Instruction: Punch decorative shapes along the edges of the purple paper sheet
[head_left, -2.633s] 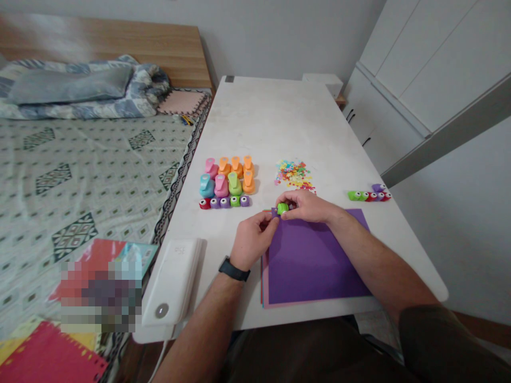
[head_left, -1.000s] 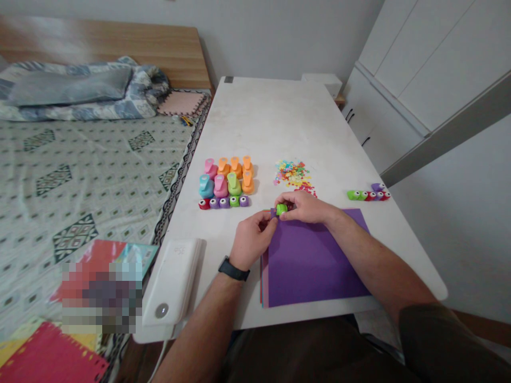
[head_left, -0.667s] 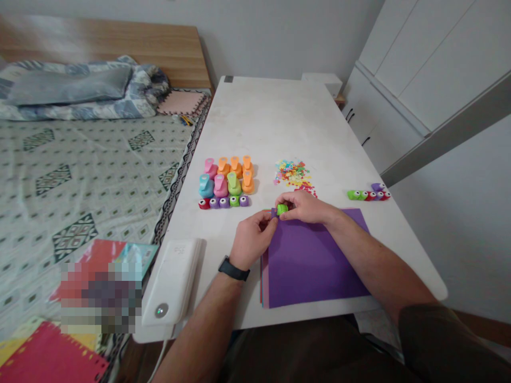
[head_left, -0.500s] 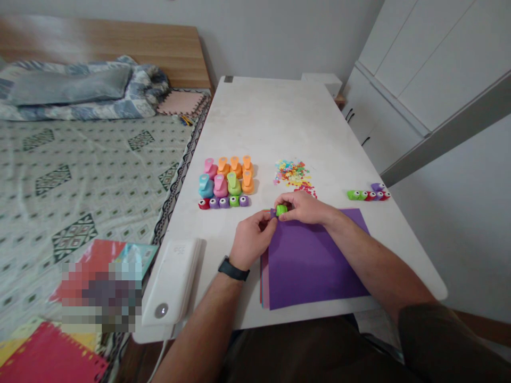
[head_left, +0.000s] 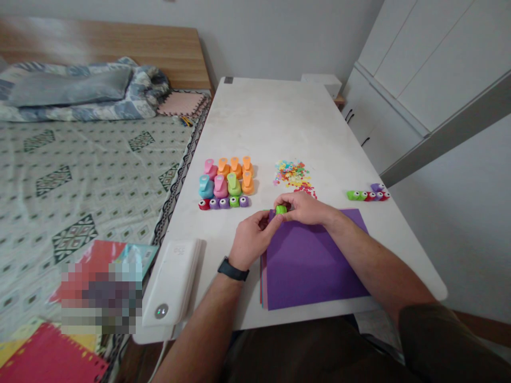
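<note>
The small green punch (head_left: 281, 209) pinched in my right hand (head_left: 305, 207) is smooth, slightly shiny plastic, like the coloured punches (head_left: 227, 181) beyond it. The purple sheet (head_left: 311, 260), gripped at its corner by my left hand (head_left: 253, 239), is matt paper. The desk (head_left: 271, 122) is dull white, faintly scuffed, probably laminate. The power bank (head_left: 173, 282) is glossy white plastic, the bedsheet (head_left: 80, 170) printed cloth, the headboard (head_left: 120, 50) matt grained wood.
</note>
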Motion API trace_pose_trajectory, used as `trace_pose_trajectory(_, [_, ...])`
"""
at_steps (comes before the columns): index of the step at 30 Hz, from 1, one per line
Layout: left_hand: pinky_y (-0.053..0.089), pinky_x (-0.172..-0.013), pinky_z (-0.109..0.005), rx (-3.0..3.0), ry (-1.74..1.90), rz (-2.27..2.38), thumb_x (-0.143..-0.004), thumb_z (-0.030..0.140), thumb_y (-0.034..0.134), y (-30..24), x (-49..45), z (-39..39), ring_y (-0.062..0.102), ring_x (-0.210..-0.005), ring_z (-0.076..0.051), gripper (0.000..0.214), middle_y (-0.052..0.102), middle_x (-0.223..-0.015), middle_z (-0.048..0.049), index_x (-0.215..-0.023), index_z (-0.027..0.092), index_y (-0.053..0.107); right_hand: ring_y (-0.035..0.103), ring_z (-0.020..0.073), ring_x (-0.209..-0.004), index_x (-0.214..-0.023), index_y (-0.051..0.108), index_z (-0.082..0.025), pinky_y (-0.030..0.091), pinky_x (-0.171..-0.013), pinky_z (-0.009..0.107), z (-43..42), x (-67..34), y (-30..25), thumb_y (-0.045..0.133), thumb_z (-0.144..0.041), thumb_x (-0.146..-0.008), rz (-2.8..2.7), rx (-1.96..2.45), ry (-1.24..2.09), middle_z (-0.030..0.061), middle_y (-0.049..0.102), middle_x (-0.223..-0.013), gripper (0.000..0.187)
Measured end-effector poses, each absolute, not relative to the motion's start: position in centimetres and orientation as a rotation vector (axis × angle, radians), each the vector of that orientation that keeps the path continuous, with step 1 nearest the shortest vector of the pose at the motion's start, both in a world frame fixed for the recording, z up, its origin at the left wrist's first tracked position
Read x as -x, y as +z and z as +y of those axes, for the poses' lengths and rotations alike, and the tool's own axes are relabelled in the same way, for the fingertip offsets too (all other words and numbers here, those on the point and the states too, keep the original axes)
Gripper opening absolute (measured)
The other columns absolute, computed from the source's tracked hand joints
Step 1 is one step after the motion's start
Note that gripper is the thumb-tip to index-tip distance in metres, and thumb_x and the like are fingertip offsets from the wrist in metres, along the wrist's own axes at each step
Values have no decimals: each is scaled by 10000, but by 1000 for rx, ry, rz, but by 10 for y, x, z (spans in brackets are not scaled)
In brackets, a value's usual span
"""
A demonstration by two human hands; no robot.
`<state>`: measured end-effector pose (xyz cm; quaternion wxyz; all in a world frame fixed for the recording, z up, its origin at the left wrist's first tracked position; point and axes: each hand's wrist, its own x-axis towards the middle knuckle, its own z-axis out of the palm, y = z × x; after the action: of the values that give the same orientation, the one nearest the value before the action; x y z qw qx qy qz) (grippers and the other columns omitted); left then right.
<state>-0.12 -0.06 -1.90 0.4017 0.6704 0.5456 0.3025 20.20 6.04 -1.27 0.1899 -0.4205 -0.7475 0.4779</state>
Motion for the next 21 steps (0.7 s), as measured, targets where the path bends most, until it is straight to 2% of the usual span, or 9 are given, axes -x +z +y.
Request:
trace_pose_trajectory(10, [338, -576, -250, -1810, 730, 1416, -882, 591, 613, -21, -3, -1, 531, -621, -139, 424, 672, -708, 2, -990, 203, 747, 576, 130, -773, -1027, 696, -163, 432, -736, 244, 58, -201, -8, 671, -158, -751, -2176, 1182, 1269, 1, 686, -881, 277])
trace_pose_trajectory(21, [346, -575, -255, -1766, 786, 1390, -866, 601, 630, -22, -4, 1, 520, -610, -138, 427, 647, -681, 5, -906, 189, 735, 564, 126, -744, -1013, 697, -165, 414, -699, 237, 57, -200, -9, 673, -169, -752, -2191, 1180, 1220, -11, 675, -848, 263])
